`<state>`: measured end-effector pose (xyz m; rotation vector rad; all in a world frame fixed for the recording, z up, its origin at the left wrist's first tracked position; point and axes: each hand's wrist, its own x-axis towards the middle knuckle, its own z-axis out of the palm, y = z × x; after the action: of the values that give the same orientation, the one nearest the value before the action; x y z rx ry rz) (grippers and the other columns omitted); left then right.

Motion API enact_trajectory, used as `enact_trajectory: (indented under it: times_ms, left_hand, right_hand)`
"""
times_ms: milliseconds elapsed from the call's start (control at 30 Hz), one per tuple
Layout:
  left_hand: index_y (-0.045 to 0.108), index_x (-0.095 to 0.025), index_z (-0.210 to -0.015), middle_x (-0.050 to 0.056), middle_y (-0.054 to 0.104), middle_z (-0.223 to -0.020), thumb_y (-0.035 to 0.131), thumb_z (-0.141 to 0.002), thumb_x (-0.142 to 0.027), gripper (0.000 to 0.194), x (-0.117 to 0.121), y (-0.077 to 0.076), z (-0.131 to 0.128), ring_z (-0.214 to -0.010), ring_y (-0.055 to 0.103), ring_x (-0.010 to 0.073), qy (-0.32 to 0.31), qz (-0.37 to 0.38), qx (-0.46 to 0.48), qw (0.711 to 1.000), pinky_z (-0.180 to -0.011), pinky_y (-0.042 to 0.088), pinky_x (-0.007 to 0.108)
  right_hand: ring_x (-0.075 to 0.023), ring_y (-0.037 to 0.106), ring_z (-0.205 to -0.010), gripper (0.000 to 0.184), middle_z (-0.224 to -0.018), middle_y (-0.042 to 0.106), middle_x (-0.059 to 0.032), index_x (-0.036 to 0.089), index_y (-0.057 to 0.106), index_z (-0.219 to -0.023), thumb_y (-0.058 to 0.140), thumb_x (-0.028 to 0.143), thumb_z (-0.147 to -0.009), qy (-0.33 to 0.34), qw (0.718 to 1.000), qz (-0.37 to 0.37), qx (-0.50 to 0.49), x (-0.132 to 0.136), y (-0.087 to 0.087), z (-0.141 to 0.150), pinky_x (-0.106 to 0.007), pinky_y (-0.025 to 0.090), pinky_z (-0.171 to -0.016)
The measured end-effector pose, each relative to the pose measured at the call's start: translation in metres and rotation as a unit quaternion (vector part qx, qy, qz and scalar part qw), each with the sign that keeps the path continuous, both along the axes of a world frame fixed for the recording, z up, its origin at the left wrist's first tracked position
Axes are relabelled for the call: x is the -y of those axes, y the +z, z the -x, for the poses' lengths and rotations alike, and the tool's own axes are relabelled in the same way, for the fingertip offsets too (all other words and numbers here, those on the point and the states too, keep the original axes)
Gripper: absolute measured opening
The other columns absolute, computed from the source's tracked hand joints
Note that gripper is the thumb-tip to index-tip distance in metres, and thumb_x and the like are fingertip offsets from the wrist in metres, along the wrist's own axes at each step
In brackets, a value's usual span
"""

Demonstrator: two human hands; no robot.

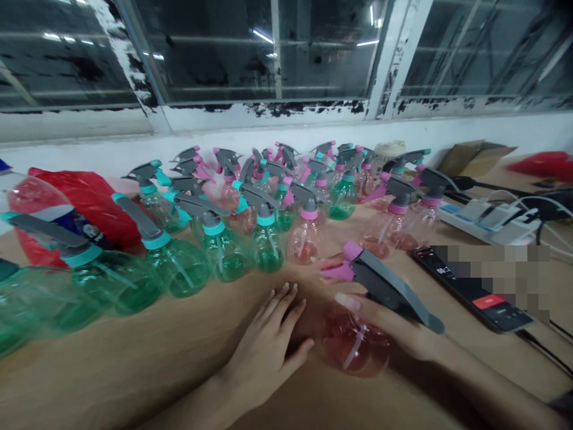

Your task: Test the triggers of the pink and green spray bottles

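Observation:
My right hand [380, 316] is wrapped round the neck of a spray bottle [353, 349] with a clear pinkish body and a grey and pink trigger head. The fingers hide the bottle's collar. Beside it, my left hand [273, 337] lies palm down on the wooden table [147, 370], fingers stretched out and holding nothing. Just beyond the hands stands another pink spray bottle [307, 242]. To its left is a green spray bottle [267, 248] with a turquoise collar, one of several in a row reaching the left edge.
More spray bottles crowd the back of the table, green ones [342, 200] among pink ones. A phone [474, 292] lies on the right, near a power strip [487, 218] with cables. At the left is a red plastic bag [98, 206]; an open cardboard box [470, 158] stands at the back right.

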<state>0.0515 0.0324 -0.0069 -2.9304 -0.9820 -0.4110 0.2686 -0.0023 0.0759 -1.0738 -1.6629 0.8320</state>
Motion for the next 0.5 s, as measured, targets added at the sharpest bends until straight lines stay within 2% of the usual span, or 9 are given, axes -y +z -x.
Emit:
enact_trajectory:
  times_ms: [133, 267, 500]
  left_hand:
    - [0.043, -0.008, -0.134, 0.017, 0.036, -0.145, 0.052, -0.093, -0.04, 0.053, 0.0011, -0.0004, -0.0008, -0.134, 0.031, 0.0298, 0.0, -0.002, -0.008, 1.0, -0.105, 0.033, 0.05]
    - [0.044, -0.008, -0.133, 0.018, 0.034, -0.146, 0.051, -0.093, -0.04, 0.051, 0.0002, 0.0009, -0.0012, -0.135, 0.029, 0.0297, -0.001, -0.001, -0.011, 1.0, -0.106, 0.033, 0.05]
    - [0.044, -0.008, -0.133, 0.017, 0.036, -0.145, 0.053, -0.093, -0.039, 0.051, 0.0006, 0.0025, -0.0005, -0.134, 0.031, 0.0299, -0.004, 0.001, 0.01, 1.0, -0.106, 0.032, 0.049]
  right_hand:
    - [-0.0256, 0.065, -0.104, 0.026, -0.099, 0.072, -0.0051, 0.025, 0.062, -0.107, 0.061, 0.032, -0.082, 0.005, 1.0, 0.012, 0.005, 0.0003, 0.0018, 0.0007, -0.035, 0.057, -0.081]
    - [-0.0263, 0.063, -0.106, 0.025, -0.094, 0.072, -0.0053, 0.024, 0.062, -0.106, 0.06, 0.033, -0.084, 0.01, 1.0, 0.026, 0.005, 0.001, 0.0019, 0.0001, -0.037, 0.055, -0.085]
    - [-0.0241, 0.07, -0.086, 0.03, -0.086, 0.072, -0.0042, 0.025, 0.06, -0.113, 0.059, 0.034, -0.085, 0.006, 0.999, 0.033, 0.012, 0.002, 0.0027, -0.0002, -0.038, 0.057, -0.079]
